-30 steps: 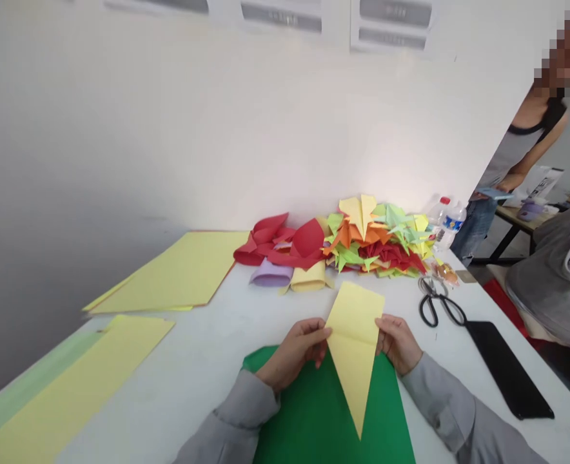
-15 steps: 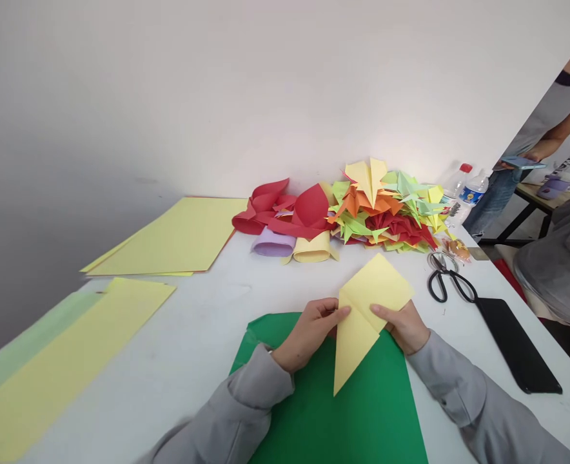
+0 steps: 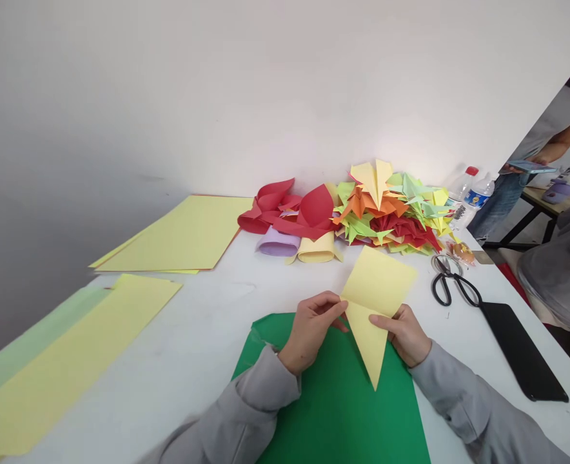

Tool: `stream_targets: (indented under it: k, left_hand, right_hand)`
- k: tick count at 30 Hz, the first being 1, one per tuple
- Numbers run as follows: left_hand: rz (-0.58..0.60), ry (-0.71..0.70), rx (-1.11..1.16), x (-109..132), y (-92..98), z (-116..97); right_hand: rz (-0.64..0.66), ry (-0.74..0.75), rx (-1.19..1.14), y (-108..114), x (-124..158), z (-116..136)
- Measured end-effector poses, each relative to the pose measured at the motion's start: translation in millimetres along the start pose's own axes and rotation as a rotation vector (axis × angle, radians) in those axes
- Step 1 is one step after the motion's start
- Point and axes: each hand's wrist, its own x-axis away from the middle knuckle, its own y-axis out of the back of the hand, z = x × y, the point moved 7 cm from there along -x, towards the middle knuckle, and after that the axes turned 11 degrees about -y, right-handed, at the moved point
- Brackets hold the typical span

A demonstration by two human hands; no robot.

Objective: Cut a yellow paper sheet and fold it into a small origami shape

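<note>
1. Yellow paper (image 3: 376, 283) is held up in front of the green sheet (image 3: 338, 412), its broad part on top and its point downward; whether the tip touches the sheet, I cannot tell.
2. Left hand (image 3: 311, 328): thumb and finger closed in a pinch on the paper's left edge, by the crosswise crease. A light pinch there should spare the edge from crumpling.
3. Right hand (image 3: 407, 334): closed on the right edge, thumb flat across the front, fingers mostly hidden behind. Both hands gripping level with the crease likely helps it stay straight.
4. Sharp creasing probably calls for something firm beneath; the green sheet on the tabletop (image 3: 169, 380) looks flat enough.
5. Scissors (image 3: 443, 283) lie to the right, well apart from the hands, leaving elbow room.
6. Farther back, the folded shapes (image 3: 394, 222) sit against the wall, best left unbumped.
</note>
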Motion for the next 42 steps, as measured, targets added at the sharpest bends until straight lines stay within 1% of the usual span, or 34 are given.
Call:
stream_targets:
  k: [3, 6, 8, 10, 12, 14, 16, 18, 20, 22, 25, 27, 29, 31, 33, 34, 36, 38, 40, 42]
  left_hand:
    - [0.027, 0.046, 0.009, -0.7, 1.1, 1.6]
    - [0.141, 0.148, 0.001, 1.1, -3.3, 7.8]
    - [0.211, 0.201, 0.004, 2.9, -6.0, 11.9]
    - [0.25, 0.236, 0.019, 4.8, -7.8, 15.4]
    - [0.285, 0.272, 0.034, 7.8, -10.9, 19.2]
    - [0.353, 0.305, 0.034, 12.5, -17.1, 22.8]
    - [0.406, 0.315, 0.031, 16.7, -23.0, 24.5]
    - [0.43, 0.296, 0.042, 19.4, -27.0, 23.5]
    - [0.454, 0.267, 0.058, 21.3, -30.1, 20.8]
    - [0.483, 0.269, 0.065, 23.8, -32.3, 19.6]
    - [0.468, 0.302, 0.049, 26.0, -31.1, 21.6]
    - [0.437, 0.291, 0.043, 25.2, -29.5, 22.2]
    - [0.364, 0.268, 0.069, 22.1, -26.5, 21.9]
    - [0.247, 0.233, 0.097, 17.6, -21.2, 20.8]
    - [0.161, 0.191, 0.093, 14.2, -17.8, 19.1]
    - [0.144, 0.17, 0.079, 13.3, -17.8, 18.3]
    - [0.158, 0.138, 0.029, 13.2, -20.6, 17.9]
    - [0.179, 0.12, -0.037, 14.2, -23.3, 19.0]
    - [0.186, 0.12, -0.081, 15.4, -24.2, 21.4]
    - [0.188, 0.13, -0.07, 16.3, -24.7, 23.7]
  right_hand:
    - [-0.037, -0.016, -0.035, 4.7, -0.3, 1.2]
    - [-0.059, -0.052, -0.062, 11.9, -1.5, 4.0]
    - [-0.055, -0.098, -0.052, 16.7, -3.0, 4.7]
    - [-0.045, -0.13, -0.026, 20.6, -4.4, 5.1]
    - [-0.027, -0.138, -0.005, 22.1, -5.2, 5.3]
    - [0.004, -0.128, 0.0, 20.3, -5.2, 5.6]
    - [0.053, -0.121, 0.003, 15.4, -4.6, 5.3]
    - [0.088, -0.124, 0.022, 11.0, -3.8, 4.2]
    - [0.085, -0.128, 0.056, 10.0, -3.7, 2.9]
    - [0.061, -0.134, 0.09, 11.8, -4.2, 1.3]
    - [0.054, -0.146, 0.106, 14.0, -5.5, -0.4]
    - [0.06, -0.151, 0.051, 14.8, -6.7, -0.5]
    - [0.062, -0.146, -0.034, 14.3, -7.9, -0.2]
    - [0.065, -0.133, -0.083, 11.4, -8.7, -1.5]
    - [0.065, -0.1, -0.049, 6.5, -8.8, -4.6]
    - [0.062, -0.061, 0.005, 3.8, -8.5, -5.6]
    - [0.091, 0.011, 0.102, -3.5, -7.3, -8.7]
    - [0.043, 0.052, 0.124, -2.5, -6.6, -11.9]
    - [0.002, 0.051, 0.135, 0.1, -6.1, -14.6]
    - [-0.006, 0.029, 0.143, 1.0, -5.3, -15.5]
